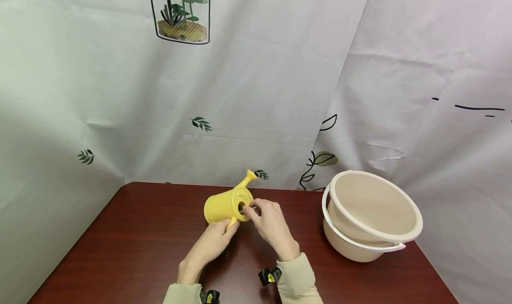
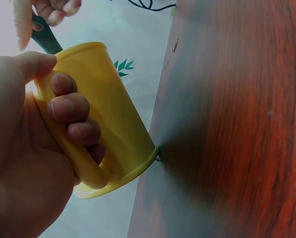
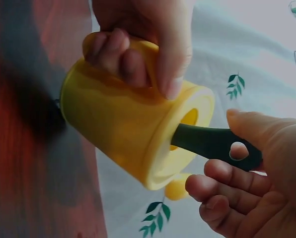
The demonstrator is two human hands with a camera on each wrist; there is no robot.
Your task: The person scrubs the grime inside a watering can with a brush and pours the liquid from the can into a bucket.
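Observation:
A yellow watering can (image 1: 220,207) is tilted over the table, its round opening facing the right hand. By its handle my left hand (image 1: 214,239) grips it, fingers curled through the loop in the left wrist view and the thumb near the rim. Out of the opening sticks a flat dark green handle (image 3: 202,139) with a hole near its end; whatever it belongs to is hidden inside the can. My right hand (image 1: 274,226) pinches that end between thumb and forefinger, the other fingers loosely bent below. Whether the can's base touches the table is unclear.
Two cream basins stand at the right of the dark red table (image 1: 148,250); the upper basin (image 1: 376,202) sits tilted in the lower basin (image 1: 352,248). A white cloth (image 1: 260,95) with leaf prints hangs behind the table. A dark cable (image 2: 150,7) shows in the left wrist view.

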